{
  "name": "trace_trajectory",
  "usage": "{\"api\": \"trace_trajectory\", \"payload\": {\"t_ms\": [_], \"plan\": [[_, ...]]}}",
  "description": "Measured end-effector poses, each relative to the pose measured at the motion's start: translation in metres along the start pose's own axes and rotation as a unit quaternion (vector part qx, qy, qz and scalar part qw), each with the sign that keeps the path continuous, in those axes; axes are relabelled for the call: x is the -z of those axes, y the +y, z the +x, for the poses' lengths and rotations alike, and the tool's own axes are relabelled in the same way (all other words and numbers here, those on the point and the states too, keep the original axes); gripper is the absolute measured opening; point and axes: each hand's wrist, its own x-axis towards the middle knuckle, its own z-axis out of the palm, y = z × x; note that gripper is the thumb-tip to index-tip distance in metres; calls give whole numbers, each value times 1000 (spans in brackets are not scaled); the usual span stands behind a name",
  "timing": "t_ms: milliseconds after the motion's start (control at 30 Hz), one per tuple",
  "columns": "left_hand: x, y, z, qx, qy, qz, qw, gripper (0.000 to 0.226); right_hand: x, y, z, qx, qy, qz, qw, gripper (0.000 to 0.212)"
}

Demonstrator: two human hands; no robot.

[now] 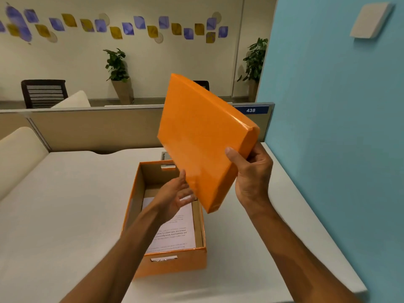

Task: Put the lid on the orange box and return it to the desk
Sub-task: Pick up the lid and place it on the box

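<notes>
An open orange box (175, 262) stands on the white desk (61, 206), with printed paper sheets (175, 228) lying inside. The orange lid (201, 136) hangs tilted in the air above the box's far right corner, its top face toward me. My right hand (251, 176) grips the lid's right edge, thumb on the top face. My left hand (177, 193) is over the box with fingers spread, and its fingertips touch the lid's lower left edge.
A beige partition (87, 127) runs along the desk's far edge, with a blue tag reading 438 (251, 110). A blue wall (338, 127) borders the desk on the right. Chairs and potted plants stand beyond the partition.
</notes>
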Motion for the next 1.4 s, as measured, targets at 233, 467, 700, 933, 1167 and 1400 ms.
{"api": "trace_trajectory", "payload": {"t_ms": [233,467,700,933,1167,1400], "plan": [[8,-18,3,-11,71,-58,996,48,6,3,1,-77,-43,79,993,46],[42,-11,2,-32,89,-10,995,53,19,-1,21,-140,-162,104,971,46],[81,22,-8,-66,108,92,988,57,32,0,58,-194,-229,-67,952,43],[100,58,-23,-90,123,247,957,55,29,31,67,-210,-199,-121,950,42],[115,72,-46,-75,155,275,946,41,19,62,53,-254,-200,-148,935,57],[133,46,-64,-34,212,271,938,37,7,92,23,-295,-213,-179,914,42]]}}
